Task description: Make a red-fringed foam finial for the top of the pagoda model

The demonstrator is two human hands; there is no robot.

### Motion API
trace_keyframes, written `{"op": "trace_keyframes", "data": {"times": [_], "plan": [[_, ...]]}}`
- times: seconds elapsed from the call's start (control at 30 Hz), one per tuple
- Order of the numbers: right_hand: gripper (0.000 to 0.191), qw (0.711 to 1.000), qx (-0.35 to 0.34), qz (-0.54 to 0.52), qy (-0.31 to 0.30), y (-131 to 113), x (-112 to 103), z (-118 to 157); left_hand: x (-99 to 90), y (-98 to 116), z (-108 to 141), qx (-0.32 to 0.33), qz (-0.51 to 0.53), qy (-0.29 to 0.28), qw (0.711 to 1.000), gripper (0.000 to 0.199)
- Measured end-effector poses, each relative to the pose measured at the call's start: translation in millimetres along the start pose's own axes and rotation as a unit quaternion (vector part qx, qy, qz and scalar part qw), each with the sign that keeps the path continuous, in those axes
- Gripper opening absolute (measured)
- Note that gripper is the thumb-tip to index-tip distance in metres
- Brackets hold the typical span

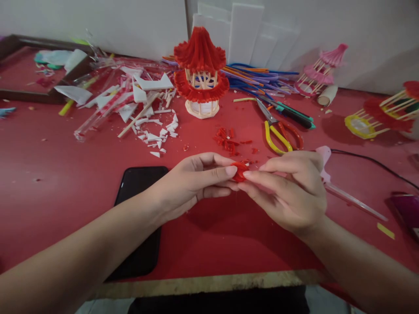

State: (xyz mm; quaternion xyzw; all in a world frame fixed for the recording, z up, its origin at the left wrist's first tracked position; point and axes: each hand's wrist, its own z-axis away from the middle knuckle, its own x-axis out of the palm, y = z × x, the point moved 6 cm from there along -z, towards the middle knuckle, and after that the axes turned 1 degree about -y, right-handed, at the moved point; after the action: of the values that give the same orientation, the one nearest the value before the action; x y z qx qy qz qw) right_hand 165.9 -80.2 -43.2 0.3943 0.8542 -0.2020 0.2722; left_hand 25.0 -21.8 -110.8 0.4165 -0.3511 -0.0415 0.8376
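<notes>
A small round red piece (pixel 240 171) is held between both hands above the red table. My left hand (pixel 199 179) pinches its left side between thumb and fingers. From the right, my right hand (pixel 290 185) touches the piece with thumb and fingertips closed on its edge. Just beyond the hands lie small red scraps (pixel 226 140). A model tower (pixel 200 72) with red fuzzy roofs and pale sticks stands upright behind them.
A black phone (pixel 139 218) lies beneath my left forearm. Yellow-and-red-handled pliers (pixel 276 135), a cutter (pixel 294 114) and a pink glue gun (pixel 324 163) are at the right. White scraps (pixel 160 135) and plastic wrappers (pixel 108 104) spread at back left. Fuzzy stems (pixel 258 78) lie behind.
</notes>
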Motion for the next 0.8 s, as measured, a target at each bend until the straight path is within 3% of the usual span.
{"op": "trace_keyframes", "data": {"times": [0.17,0.47,0.8], "plan": [[0.013,1.0,-0.011,0.017,-0.008,-1.8,0.2,0.4,-1.5,-1.5,-1.9,-0.004,-0.004,0.01,1.0,0.014],[0.014,0.999,-0.03,0.023,-0.007,-2.9,1.6,3.2,0.0,0.1,0.8,0.006,-0.027,-0.011,1.0,0.005],[0.01,0.999,-0.023,0.028,-0.022,-3.9,2.5,2.1,-1.6,-1.0,0.0,0.006,-0.011,-0.011,1.0,0.011]]}}
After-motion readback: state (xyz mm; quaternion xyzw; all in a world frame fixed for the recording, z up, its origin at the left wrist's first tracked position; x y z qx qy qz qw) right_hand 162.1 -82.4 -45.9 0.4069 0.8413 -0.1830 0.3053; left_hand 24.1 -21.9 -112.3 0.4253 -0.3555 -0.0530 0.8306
